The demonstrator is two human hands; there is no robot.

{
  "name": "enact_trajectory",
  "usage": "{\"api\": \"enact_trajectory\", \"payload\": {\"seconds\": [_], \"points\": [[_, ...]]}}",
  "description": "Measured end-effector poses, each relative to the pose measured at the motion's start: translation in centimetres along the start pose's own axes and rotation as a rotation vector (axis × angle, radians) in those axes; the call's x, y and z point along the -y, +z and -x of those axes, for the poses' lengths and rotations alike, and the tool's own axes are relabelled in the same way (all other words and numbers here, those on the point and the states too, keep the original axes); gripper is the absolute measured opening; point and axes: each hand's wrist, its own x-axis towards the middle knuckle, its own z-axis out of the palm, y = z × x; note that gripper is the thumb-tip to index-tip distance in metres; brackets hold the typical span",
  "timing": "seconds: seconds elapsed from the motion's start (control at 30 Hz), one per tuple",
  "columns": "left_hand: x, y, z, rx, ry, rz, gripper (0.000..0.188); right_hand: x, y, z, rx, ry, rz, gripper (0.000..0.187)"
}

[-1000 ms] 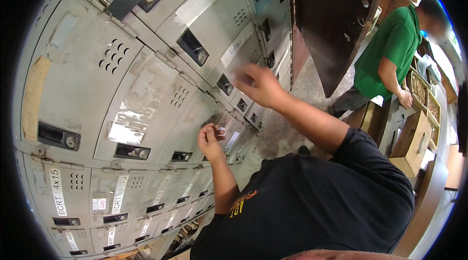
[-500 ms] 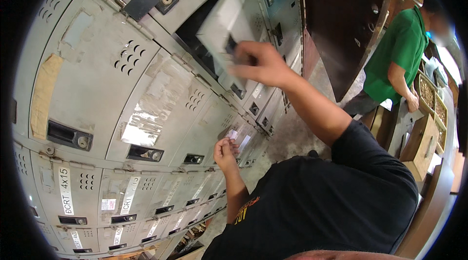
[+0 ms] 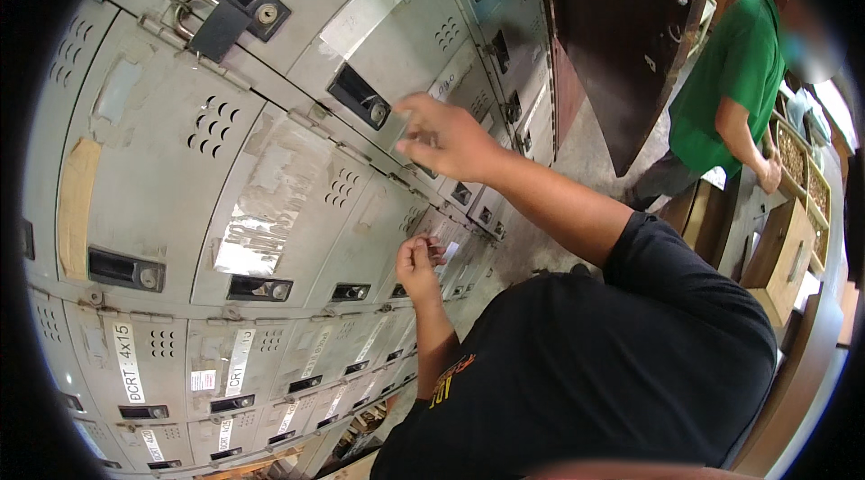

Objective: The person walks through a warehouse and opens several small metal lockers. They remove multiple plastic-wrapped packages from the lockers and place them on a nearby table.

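Observation:
My right hand is beside the black recessed latch of a grey metal locker door, which lies flush in its frame. Thumb and forefinger are apart, slightly blurred, with nothing visible held between them. Lower down, my left hand is closed with curled fingers in front of the lower locker doors. Whatever those fingers hold, if anything, is too small to make out.
Grey lockers with vents, latches and worn labels fill the left. A padlock hangs at upper left. A dark brown panel stands beyond. At right, a person in a green shirt stands by a wooden drawer and trays.
The locker door that stood ajar is now closed against its frame. My right hand has moved slightly left and down, its fingers spreading. My left hand has risen slightly.

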Motion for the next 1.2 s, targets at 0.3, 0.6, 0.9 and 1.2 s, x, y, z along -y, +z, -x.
{"api": "enact_trajectory", "payload": {"seconds": [0.3, 0.6, 0.9, 1.2], "points": [[-14.7, 9.9, -4.9, 0.514, 0.537, -0.111, 0.048, -8.4, 3.6, 8.3, -0.050, 0.298, 0.109, 0.046], [-15.8, 12.6, -8.0, 0.258, 0.548, -0.138, 0.041, -8.6, 0.6, 6.2, 0.153, 0.409, 0.316, 0.050], [-12.9, 9.4, -6.9, 0.276, 0.460, -0.258, 0.027, -10.2, -14.5, 17.1, -0.315, 0.288, 0.029, 0.034], [-12.5, 3.6, -3.9, -0.141, 0.768, -0.481, 0.020, -10.3, -14.9, 19.5, -0.817, 0.244, 0.473, 0.029]]}}
